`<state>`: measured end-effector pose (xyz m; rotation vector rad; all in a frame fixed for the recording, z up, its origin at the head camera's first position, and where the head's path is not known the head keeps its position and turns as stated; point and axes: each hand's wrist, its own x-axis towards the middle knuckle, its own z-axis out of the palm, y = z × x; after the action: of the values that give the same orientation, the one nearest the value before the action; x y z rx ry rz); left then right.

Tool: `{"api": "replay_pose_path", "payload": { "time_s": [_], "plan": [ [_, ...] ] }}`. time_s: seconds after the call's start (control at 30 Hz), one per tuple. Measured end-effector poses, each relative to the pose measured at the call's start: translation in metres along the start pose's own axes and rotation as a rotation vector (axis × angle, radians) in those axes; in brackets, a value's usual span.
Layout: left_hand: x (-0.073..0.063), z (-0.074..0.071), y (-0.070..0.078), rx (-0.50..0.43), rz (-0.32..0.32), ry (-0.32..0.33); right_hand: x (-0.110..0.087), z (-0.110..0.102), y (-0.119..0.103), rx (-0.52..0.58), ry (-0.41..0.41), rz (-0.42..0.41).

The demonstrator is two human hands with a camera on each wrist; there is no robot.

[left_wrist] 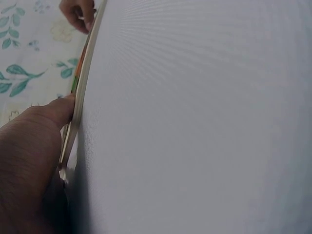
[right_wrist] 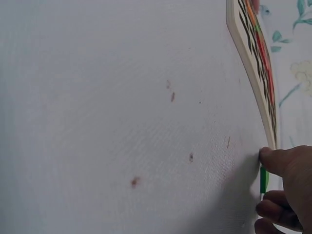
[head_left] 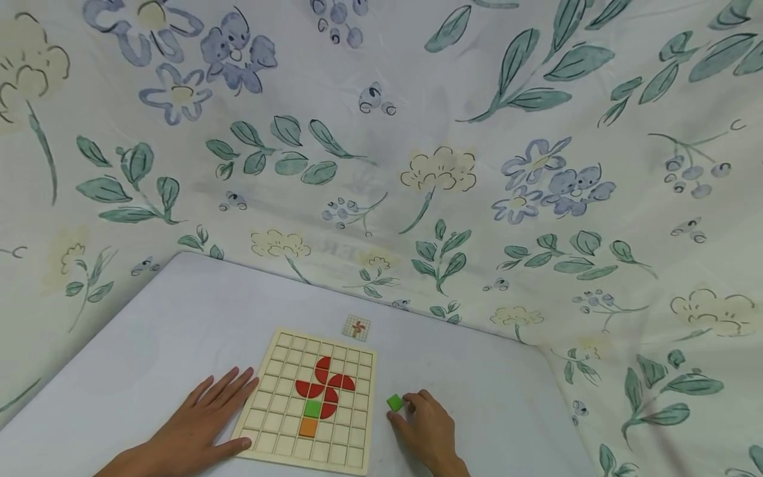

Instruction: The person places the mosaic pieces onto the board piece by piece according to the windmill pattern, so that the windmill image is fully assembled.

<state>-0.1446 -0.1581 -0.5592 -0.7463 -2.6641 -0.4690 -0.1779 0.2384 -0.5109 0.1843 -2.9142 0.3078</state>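
Observation:
A square wooden grid board (head_left: 271, 421) lies on the white table. On it red curved pieces (head_left: 342, 382) form a pinwheel, with a green square tile (head_left: 312, 409) and an orange square tile (head_left: 308, 427) in line below. My left hand (head_left: 205, 421) rests at the board's left edge, fingers straight and spread, its thumb (left_wrist: 63, 109) against the border. To the right of the board, my right hand (head_left: 426, 424) pinches a loose green tile (head_left: 395, 402) between thumb and fingers. In the right wrist view this tile (right_wrist: 263, 180) shows edge-on, low over the tabletop.
Just beyond the board's far edge lies a small card (head_left: 356, 328) printed with a red pinwheel on a grid. White cloth (head_left: 441, 265) with leaves and flowers rises behind the table's far edge and along both sides.

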Motion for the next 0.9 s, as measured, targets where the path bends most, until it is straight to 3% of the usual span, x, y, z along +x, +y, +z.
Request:
{"api": "replay_pose_path", "payload": {
  "time_s": [0.2, 0.67, 0.9],
  "plan": [
    [0.000, 0.000, 0.001, 0.009, 0.004, 0.007, 0.001, -0.001, -0.001, 0.018, 0.010, 0.011],
    [0.000, -0.002, 0.003, 0.000, -0.022, -0.020, 0.011, 0.005, -0.002, 0.012, 0.051, -0.071],
    [0.000, -0.001, 0.002, -0.004, -0.013, -0.013, 0.011, 0.001, -0.011, 0.044, 0.081, -0.187]
  ]
}}
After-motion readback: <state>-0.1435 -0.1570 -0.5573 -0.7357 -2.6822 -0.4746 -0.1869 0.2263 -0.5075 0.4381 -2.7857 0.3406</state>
